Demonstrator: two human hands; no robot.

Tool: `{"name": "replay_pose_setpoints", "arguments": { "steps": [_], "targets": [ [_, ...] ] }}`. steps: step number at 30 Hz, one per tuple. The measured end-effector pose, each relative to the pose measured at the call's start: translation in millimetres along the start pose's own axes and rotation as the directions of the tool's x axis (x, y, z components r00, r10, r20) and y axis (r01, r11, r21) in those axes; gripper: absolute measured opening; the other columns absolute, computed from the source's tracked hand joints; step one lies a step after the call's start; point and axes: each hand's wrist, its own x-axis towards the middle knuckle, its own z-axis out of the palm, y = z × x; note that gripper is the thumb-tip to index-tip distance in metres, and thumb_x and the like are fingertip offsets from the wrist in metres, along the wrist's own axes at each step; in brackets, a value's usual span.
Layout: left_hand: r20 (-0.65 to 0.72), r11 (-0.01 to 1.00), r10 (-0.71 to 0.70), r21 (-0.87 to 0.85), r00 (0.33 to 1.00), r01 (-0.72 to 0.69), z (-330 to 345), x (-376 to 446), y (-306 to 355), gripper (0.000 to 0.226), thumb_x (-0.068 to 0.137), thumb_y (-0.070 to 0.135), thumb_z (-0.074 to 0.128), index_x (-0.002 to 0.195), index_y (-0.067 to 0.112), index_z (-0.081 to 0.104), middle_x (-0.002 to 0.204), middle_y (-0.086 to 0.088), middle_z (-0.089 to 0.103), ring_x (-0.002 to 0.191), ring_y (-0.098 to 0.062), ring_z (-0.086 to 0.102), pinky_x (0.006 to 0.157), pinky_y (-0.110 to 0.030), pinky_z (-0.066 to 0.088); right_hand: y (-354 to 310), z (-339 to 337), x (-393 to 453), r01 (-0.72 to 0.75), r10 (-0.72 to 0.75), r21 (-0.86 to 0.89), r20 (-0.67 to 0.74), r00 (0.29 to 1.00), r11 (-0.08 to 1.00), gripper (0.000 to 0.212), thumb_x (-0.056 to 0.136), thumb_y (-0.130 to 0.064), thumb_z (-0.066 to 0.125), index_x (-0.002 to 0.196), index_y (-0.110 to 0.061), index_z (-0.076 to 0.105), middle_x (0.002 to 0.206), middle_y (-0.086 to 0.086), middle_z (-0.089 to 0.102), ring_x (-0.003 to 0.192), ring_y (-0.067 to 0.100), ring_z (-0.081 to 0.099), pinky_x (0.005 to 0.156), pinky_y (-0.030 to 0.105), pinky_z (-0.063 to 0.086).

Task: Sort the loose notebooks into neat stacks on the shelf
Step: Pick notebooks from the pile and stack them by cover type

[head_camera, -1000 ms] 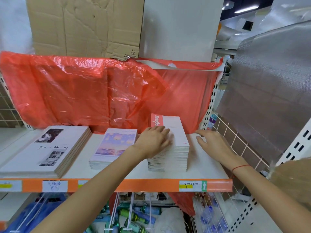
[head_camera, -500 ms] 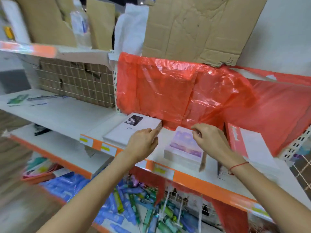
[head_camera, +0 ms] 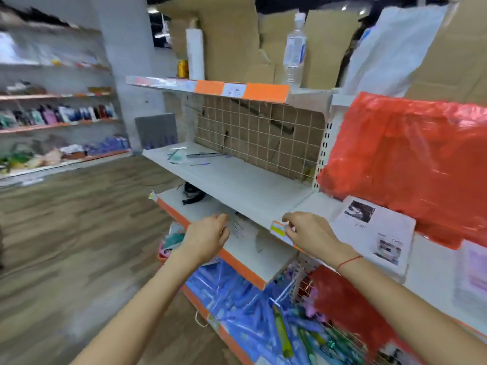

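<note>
1. Head view looks along a run of white shelving (head_camera: 237, 180) with orange edge strips, blurred by motion.
2. The left hand (head_camera: 208, 237) hangs in front of the lower shelf level, fingers loosely curled and holding nothing.
3. The right hand (head_camera: 311, 233) sits at the front edge of the shelf, its thumb and fingertips close by a yellow price label (head_camera: 278, 229); whether they pinch the label cannot be told. A red string (head_camera: 349, 262) circles that wrist.
4. A stack of white notebooks (head_camera: 379, 233) with a black-and-white photo on the cover lies flat on the shelf just to the right of the right hand, not touched by either hand.
5. Another notebook stack with a purple cover (head_camera: 474, 270) lies farther right, cut by the frame edge.
6. Red plastic sheeting (head_camera: 408, 159) hangs behind the notebooks.
7. A clear bottle (head_camera: 295, 51) stands on the top shelf; blue packets (head_camera: 232, 293) fill the bin below.
</note>
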Motion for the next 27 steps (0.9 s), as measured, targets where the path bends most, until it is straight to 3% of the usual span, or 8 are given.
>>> {"name": "replay_pose_setpoints", "arguments": {
  "steps": [2, 4, 9, 13, 17, 24, 27],
  "targets": [
    [-0.021, 1.0, -0.026, -0.005, 0.999, 0.026, -1.2, 1.6, -29.4, 0.068, 0.082, 0.046, 0.014, 0.111, 0.006, 0.06, 0.095, -0.014, 0.068, 0.083, -0.037, 0.065, 0.064, -0.041, 0.052, -17.6, 11.4, 27.3, 0.03, -0.03, 0.007, 0.009, 1.0, 1.0, 0.03, 0.097, -0.027, 0.042, 0.122, -0.02, 0.057, 0.116, 0.002, 0.063, 0.105, 0.025, 0.058, 0.077, 0.031, 0.045],
    [-0.014, 0.997, -0.07, 0.02, 0.997, 0.071, -3.6, 6.6, -47.5, 0.053, 0.093, 0.04, 0.024, 0.12, 0.009, 0.057, 0.102, -0.011, 0.067, 0.093, -0.034, 0.063, 0.069, -0.035, 0.047, -28.8, 17.6, 48.4, 0.049, -0.049, 0.021, 0.011, 0.999, 0.999, 0.031, 0.097, -0.027, 0.041, 0.122, -0.02, 0.057, 0.115, 0.002, 0.063, 0.104, 0.025, 0.058, 0.078, 0.032, 0.045],
    [0.056, 0.994, -0.112, 0.019, 0.992, 0.111, 10.4, 35.1, -87.4, 0.037, 0.1, 0.029, 0.034, 0.132, 0.015, 0.048, 0.118, -0.004, 0.061, 0.105, -0.025, 0.058, 0.076, -0.031, 0.043, -42.3, 36.9, 106.7, 0.063, -0.065, 0.041, 0.041, 0.997, 0.997, 0.031, 0.097, -0.028, 0.041, 0.121, -0.019, 0.057, 0.114, 0.003, 0.064, 0.102, 0.026, 0.058, 0.077, 0.032, 0.045],
    [0.158, 0.998, -0.058, 0.026, 0.986, 0.055, 29.3, 71.1, -119.7, 0.044, 0.099, 0.028, 0.028, 0.138, 0.017, 0.043, 0.125, -0.007, 0.058, 0.108, -0.029, 0.057, 0.081, -0.035, 0.048, -35.5, 55.1, 155.3, 0.038, -0.04, 0.053, 0.05, 0.998, 0.998, 0.033, 0.096, -0.029, 0.041, 0.124, -0.019, 0.056, 0.118, 0.003, 0.063, 0.104, 0.027, 0.058, 0.079, 0.033, 0.046],
    [0.262, 1.0, 0.004, 0.013, 0.965, -0.008, 39.8, 118.9, -153.1, 0.045, 0.098, 0.019, 0.039, 0.143, 0.015, 0.038, 0.131, -0.009, 0.052, 0.113, -0.028, 0.053, 0.087, -0.033, 0.044, -27.1, 67.9, 209.3, 0.002, -0.007, 0.072, 0.074, 0.997, 0.997, 0.035, 0.097, -0.031, 0.04, 0.127, -0.019, 0.054, 0.125, 0.004, 0.058, 0.109, 0.028, 0.056, 0.082, 0.034, 0.046],
    [0.279, 0.999, -0.01, -0.031, 0.96, 0.019, 63.1, 178.8, -224.8, 0.049, 0.097, 0.018, 0.042, 0.145, 0.014, 0.034, 0.142, -0.008, 0.043, 0.124, -0.024, 0.046, 0.097, -0.033, 0.041, -29.6, 99.1, 287.8, -0.025, 0.015, 0.082, 0.116, 0.993, 0.996, 0.038, 0.097, -0.034, 0.043, 0.129, -0.015, 0.053, 0.127, 0.006, 0.057, 0.113, 0.026, 0.053, 0.086, 0.034, 0.045],
    [0.235, 0.998, -0.029, -0.052, 0.972, 0.042, 79.2, 201.3, -262.1, 0.051, 0.097, 0.019, 0.044, 0.146, 0.012, 0.031, 0.144, -0.009, 0.041, 0.127, -0.025, 0.043, 0.102, -0.031, 0.036, -30.8, 116.0, 318.5, -0.027, 0.019, 0.069, 0.112, 0.994, 0.997, 0.04, 0.096, -0.035, 0.046, 0.128, -0.013, 0.054, 0.127, 0.007, 0.057, 0.116, 0.026, 0.051, 0.095, 0.034, 0.04]
  ]
}}
